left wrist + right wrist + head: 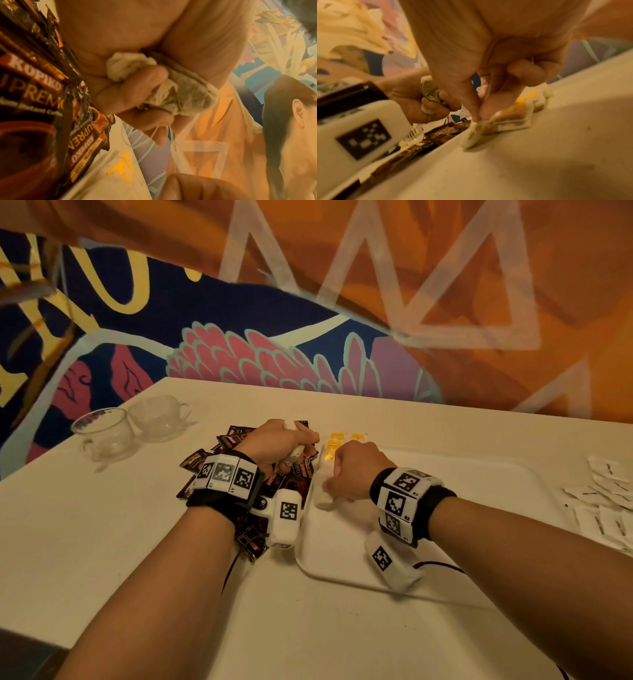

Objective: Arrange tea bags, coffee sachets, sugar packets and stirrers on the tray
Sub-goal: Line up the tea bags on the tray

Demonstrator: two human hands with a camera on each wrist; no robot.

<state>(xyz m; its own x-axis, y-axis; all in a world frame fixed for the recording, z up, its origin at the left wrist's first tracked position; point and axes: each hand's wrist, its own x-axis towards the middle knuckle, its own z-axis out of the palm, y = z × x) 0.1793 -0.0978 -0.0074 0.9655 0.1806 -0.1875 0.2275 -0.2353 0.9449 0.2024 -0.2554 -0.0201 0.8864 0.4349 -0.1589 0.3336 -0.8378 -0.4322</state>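
My left hand (pixel 281 440) grips a crumpled bunch of tea bags (pixel 185 94) just above a pile of dark coffee sachets (pixel 198 460), left of the white tray (pixel 479 508). A string hangs from those bags. My right hand (pixel 479 116) pinches the end of one tea bag (pixel 474 132) between thumb and forefinger at the tray's left edge. Just beyond it, a few tea bags with yellow tags (pixel 337 436) lie in a row in the tray's far left corner. White sugar packets (pixel 603 498) lie on the table right of the tray. No stirrers show.
Two glass cups (pixel 106 429) stand at the table's back left, close to the painted wall. The coffee sachets (pixel 34 94) spread right up to the tray's left rim. A black cable runs along the near side of the tray.
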